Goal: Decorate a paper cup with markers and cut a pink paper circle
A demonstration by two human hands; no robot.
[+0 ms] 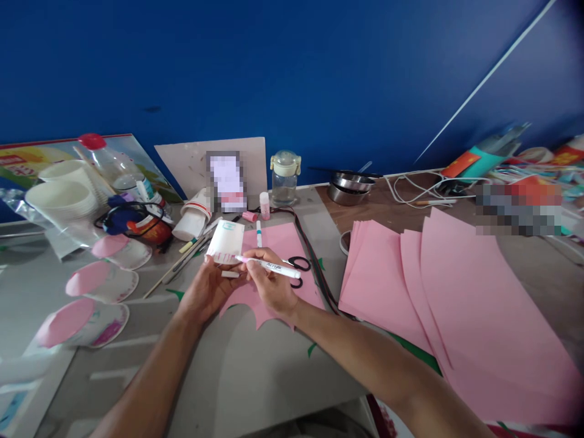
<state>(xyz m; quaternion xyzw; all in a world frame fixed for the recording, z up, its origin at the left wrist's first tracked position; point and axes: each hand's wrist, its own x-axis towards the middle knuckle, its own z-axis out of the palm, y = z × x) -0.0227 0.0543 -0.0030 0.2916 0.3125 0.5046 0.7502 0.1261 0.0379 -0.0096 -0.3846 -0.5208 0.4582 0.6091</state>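
Note:
My left hand (pixel 207 291) is closed on a white paper cup (pixel 224 240) with a green print and a row of pink strokes along its near edge. In my right hand (pixel 275 291) is a white acrylic marker (pixel 285 269), gripped like a pen, its pink tip at the cup's marked edge. Below both hands lies a pink paper sheet (pixel 286 234) with scalloped cutouts along its near side. Black-handled scissors (pixel 300 263) rest on that sheet, partly hidden by my right hand. A small white cap-like piece (pixel 230 274) shows between the hands.
Several paper cups with pink tops (pixel 103 280) line the left side. Stacked cups (pixel 64 194), a bottle (pixel 112 161) and a phone (pixel 227 182) stand behind. A glass jar (pixel 285 179) and metal bowls (pixel 349 188) are at the back. Pink sheets (pixel 479 316) cover the right.

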